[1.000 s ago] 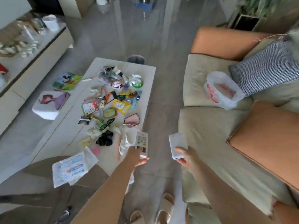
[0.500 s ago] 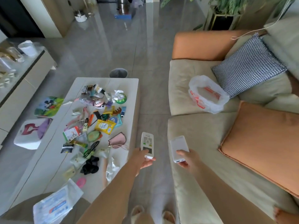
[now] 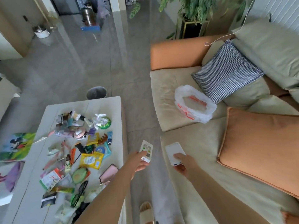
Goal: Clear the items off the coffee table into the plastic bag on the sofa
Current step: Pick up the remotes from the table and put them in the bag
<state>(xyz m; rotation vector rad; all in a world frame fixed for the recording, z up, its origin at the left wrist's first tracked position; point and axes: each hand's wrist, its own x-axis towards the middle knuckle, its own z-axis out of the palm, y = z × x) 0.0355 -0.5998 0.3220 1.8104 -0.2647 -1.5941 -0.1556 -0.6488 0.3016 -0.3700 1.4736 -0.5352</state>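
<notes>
Coffee table (image 3: 111, 102): white, at lower left, its top strewn with small packets and oddments; a grey bin (image 3: 96, 92) stands on the floor just beyond its far end.
Clutter: a yellow packet (image 3: 91, 160) near the middle, a pink pouch (image 3: 108, 173) close to the table's right edge, a green-rimmed round tin (image 3: 106, 122) toward the far end, black glasses (image 3: 79, 193) nearer the person.
Left hand (image 3: 137, 162): held over the floor gap between table and sofa, thumb on top and fingers curled beneath a white remote control (image 3: 146, 149) (its buttons face up).
Right hand (image 3: 182, 164): over the near sofa cushion, thumb laid on top and fingers under the near end of a flat white power bank (image 3: 174, 150).
Plastic bag (image 3: 194, 104): white with red print, mouth open upward, sitting on the far seat cushion of the sofa (image 3: 161, 91), touching a checked cushion (image 3: 226, 70) behind it and well apart from both hands.
Orange cushion (image 3: 262, 151): lying on the seat at right.
</notes>
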